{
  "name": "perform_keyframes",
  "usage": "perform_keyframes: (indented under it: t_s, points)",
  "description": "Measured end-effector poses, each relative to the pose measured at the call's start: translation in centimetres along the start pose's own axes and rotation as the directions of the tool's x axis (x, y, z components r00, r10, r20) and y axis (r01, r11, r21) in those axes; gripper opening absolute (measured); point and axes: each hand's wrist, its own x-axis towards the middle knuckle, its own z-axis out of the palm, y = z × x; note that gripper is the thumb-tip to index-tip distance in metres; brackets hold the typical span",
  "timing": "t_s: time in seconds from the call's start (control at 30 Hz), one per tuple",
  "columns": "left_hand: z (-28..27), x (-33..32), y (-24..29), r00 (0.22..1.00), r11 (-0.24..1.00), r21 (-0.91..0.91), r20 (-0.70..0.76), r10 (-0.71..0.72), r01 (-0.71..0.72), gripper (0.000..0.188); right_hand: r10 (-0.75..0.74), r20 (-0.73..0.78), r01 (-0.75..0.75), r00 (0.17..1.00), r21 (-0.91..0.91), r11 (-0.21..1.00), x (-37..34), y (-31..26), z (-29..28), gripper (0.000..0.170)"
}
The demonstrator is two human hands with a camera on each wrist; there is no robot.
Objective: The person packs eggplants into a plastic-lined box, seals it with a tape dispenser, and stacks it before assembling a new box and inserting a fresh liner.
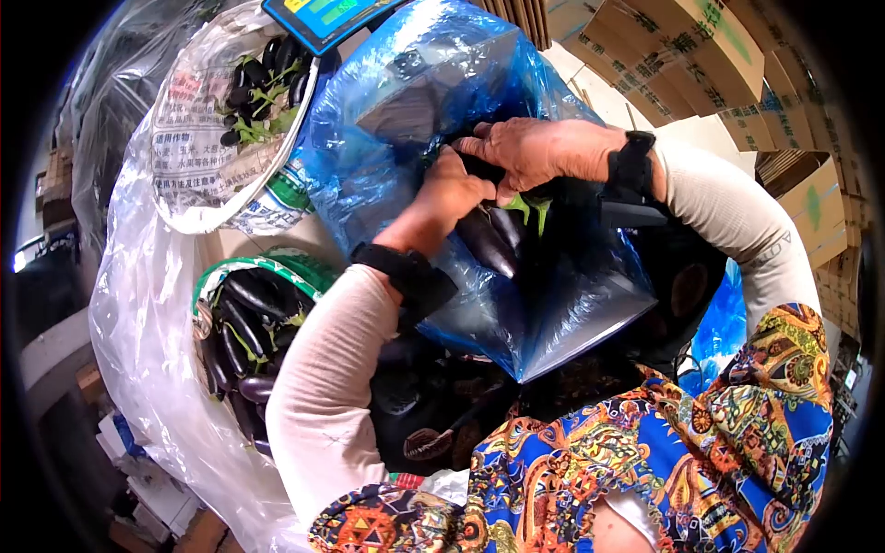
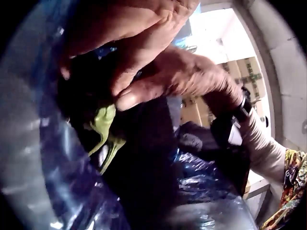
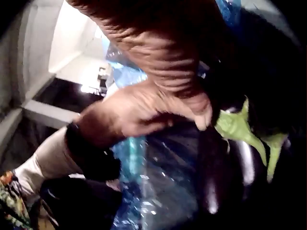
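Note:
Several dark purple eggplants (image 1: pixel 489 241) with green stalks (image 3: pixel 240 127) lie inside a blue plastic bag (image 1: pixel 369 175), its mouth spread wide. Both hands reach into this bag, close together. My right hand (image 1: pixel 544 152) bends over from the right, thumb and fingers round a dark eggplant (image 1: pixel 481 169). From the lower left comes my left hand (image 1: pixel 445 195), its fingers bent against the same dark shape; I cannot tell whether they grip it. In the left wrist view the right thumb is close above a green stalk (image 2: pixel 104 122). Shadow hides much of the bag's inside.
To the left stand a white printed sack (image 1: pixel 198 157) and a green-rimmed sack (image 1: pixel 217 274), both with eggplants inside. A blue scale (image 1: pixel 327 20) with a lit display is at the top. Cardboard boxes (image 1: pixel 682 55) are stacked at the right. Clear plastic sheeting (image 1: pixel 138 313) hangs along the left.

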Motion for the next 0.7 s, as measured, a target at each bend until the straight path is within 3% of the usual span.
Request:
perform_keyframes:
  t_s: [0.07,0.1,0.17,0.27,0.33,0.4,0.43,0.53,0.67,0.7]
  points:
    - [-3.3,-1.3,2.9,0.963,0.985,-0.169,0.268,0.019,0.028,0.053,0.072,0.077,-0.059,0.994,-0.161,0.985,0.4,-1.0,0.5,0.085]
    - [-5.3,-3.9,7.1,0.971,0.999,-0.001,0.236,-0.044,0.045,0.053,0.014,0.034,-0.008,0.999,-0.174,0.985,0.6,-0.3,1.2,0.079]
    - [-9.5,-7.9,7.9,0.964,0.924,-0.364,0.182,0.196,-0.119,0.057,0.023,0.048,-0.013,0.999,-0.193,0.981,0.7,-0.4,1.2,0.078]
    - [-13.8,-15.4,9.8,0.988,0.939,-0.312,-0.101,0.118,-0.144,0.052,0.064,0.083,-0.049,0.995,-0.165,0.985,1.1,-0.1,1.9,0.080]
    - [-14.9,-18.2,6.0,0.936,0.920,-0.380,-0.348,-0.043,-0.099,0.046,0.218,0.071,-0.213,0.973,-0.078,0.974,0.7,-1.6,1.5,0.091]
    - [-14.7,-20.3,1.3,0.880,0.883,-0.465,-0.442,-0.172,-0.061,0.044,0.274,-0.091,-0.285,0.957,-0.132,0.949,1.1,-1.7,3.1,0.096]
    - [-13.7,-21.2,-0.3,0.872,0.844,-0.534,-0.436,-0.223,-0.051,0.042,0.299,-0.174,-0.326,0.938,-0.155,0.932,1.5,-1.6,3.9,0.098]
    - [-10.8,-23.2,-3.3,0.873,0.694,-0.717,-0.375,-0.310,-0.062,0.035,0.413,-0.143,-0.435,0.899,-0.206,0.876,3.4,-1.8,4.6,0.114]
    - [-8.9,-24.6,-3.2,0.847,0.713,-0.697,-0.424,-0.320,-0.079,0.034,0.503,-0.078,-0.509,0.861,-0.134,0.850,4.2,-1.3,2.5,0.099]
    - [-8.8,-24.9,-3.6,0.842,0.698,-0.710,-0.428,-0.327,-0.089,0.034,0.471,-0.070,-0.473,0.879,-0.010,0.881,4.0,-0.7,1.5,0.092]
